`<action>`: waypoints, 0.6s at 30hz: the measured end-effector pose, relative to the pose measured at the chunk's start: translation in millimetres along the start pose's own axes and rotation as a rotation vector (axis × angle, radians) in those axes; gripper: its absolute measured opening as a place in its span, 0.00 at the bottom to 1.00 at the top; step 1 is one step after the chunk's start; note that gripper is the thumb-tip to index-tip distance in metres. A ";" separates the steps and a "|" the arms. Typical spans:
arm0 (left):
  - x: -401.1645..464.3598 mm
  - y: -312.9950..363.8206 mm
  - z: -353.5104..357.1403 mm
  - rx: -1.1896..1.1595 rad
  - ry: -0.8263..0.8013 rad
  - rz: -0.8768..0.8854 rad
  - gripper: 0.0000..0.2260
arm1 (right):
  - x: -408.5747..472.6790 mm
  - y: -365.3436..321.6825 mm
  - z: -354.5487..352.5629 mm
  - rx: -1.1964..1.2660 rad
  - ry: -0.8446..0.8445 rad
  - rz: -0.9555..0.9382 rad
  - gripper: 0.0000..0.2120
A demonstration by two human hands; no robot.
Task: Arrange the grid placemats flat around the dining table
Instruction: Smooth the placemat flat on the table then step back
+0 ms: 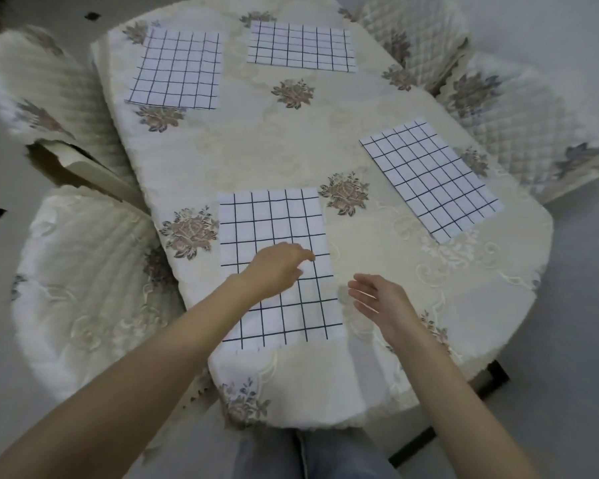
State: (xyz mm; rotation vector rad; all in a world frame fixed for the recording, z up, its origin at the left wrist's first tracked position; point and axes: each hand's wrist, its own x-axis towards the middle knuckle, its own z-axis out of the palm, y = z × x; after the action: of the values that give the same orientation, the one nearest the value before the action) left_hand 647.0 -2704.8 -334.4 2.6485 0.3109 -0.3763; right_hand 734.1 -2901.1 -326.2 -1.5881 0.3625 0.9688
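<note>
Four white rectangular cloth placemats printed with a dark grid are laid flat on the cream floral-embroidered tablecloth [256, 150] that covers the dining table. The nearest placemat [274, 223] lies just in front of the person, the right-side placemat [429, 178] is set at an angle near the table's right edge, and the far-left placemat [177, 69] and far-centre placemat [301, 46] sit well apart at the far end. Quilted, cream-covered chairs [429, 32] are pushed in around the table.

The left hand [277, 267] is held over the nearest placemat with its fingers loosely bent; nothing is seen to be gripped, and whether the fingertips touch the cloth cannot be told. The right hand [377, 299] is held just beside that placemat's right edge, fingers straight and spread, with nothing in it.

The task is judged nearly done. From here, the nearest placemat could be dragged askew or wrinkled if the left hand is drawn back while pressing on it. The loose tablecloth could also be bunched beneath it by a sideways push.
</note>
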 end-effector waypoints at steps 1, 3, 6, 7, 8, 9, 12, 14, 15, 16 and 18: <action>13.1 4.7 1.1 0.090 -0.020 0.061 0.18 | 3.6 1.9 0.8 -0.011 0.020 0.010 0.07; 38.4 11.3 5.0 0.259 -0.036 0.181 0.20 | 12.3 4.7 2.2 -0.044 0.060 0.005 0.05; 68.6 15.8 8.7 0.363 -0.067 0.260 0.22 | 28.7 13.2 1.9 -0.216 0.111 -0.034 0.05; 76.6 16.2 9.0 0.373 -0.078 0.275 0.21 | 35.1 17.9 2.1 -0.319 0.117 -0.055 0.04; 83.2 16.3 9.1 0.383 -0.086 0.292 0.21 | 39.3 21.8 3.7 -0.441 0.116 -0.077 0.03; 89.2 15.0 10.1 0.392 -0.096 0.309 0.22 | 43.5 25.1 5.9 -0.573 0.117 -0.093 0.08; 103.0 7.8 15.4 0.403 -0.133 0.333 0.23 | 49.6 30.3 16.3 -0.882 0.158 -0.116 0.17; 107.0 4.1 18.7 0.396 -0.140 0.333 0.23 | 47.4 34.7 24.1 -1.019 0.183 -0.149 0.16; 109.3 1.4 19.6 0.385 -0.135 0.332 0.23 | 48.5 37.0 27.9 -1.057 0.189 -0.169 0.15; 111.3 -0.5 20.0 0.374 -0.129 0.332 0.23 | 50.5 39.5 31.1 -1.078 0.192 -0.181 0.14; 114.4 -2.9 19.3 0.379 -0.117 0.347 0.21 | 52.8 41.7 36.4 -1.099 0.186 -0.180 0.11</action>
State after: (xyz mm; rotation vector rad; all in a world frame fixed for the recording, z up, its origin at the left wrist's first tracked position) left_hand 749.3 -2693.3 -387.8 2.9539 -0.2844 -0.5131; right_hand 723.2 -2864.3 -392.4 -2.6525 -0.2612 0.9185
